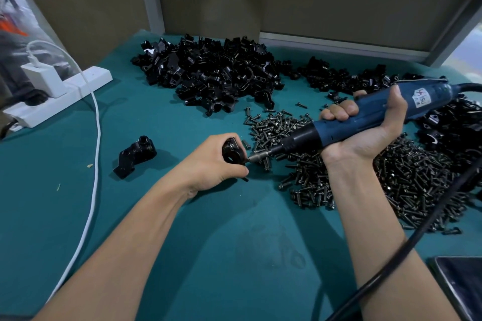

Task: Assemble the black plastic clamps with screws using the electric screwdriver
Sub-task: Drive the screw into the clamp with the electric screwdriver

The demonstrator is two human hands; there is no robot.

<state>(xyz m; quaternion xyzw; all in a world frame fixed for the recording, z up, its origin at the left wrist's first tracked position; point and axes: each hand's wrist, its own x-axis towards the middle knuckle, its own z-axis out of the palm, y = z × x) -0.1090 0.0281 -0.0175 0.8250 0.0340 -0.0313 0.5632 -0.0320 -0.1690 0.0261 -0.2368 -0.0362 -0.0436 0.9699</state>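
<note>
So the left hand is wrapped tight round a black plastic clamp, held just over the teal felt-like bench, with the forearm angled in from the lower left. The electric screwdriver is gripped in the right hand, palm turned up and fingers curled over the blue barrel. Its long axis is laid nearly flat, with the bit pointed left and the tip pressed to the clamp's side. Dark metal screws are piled under the tool, and glossy clamp parts are heaped behind. Another clamp is seen lying off to the left.
</note>
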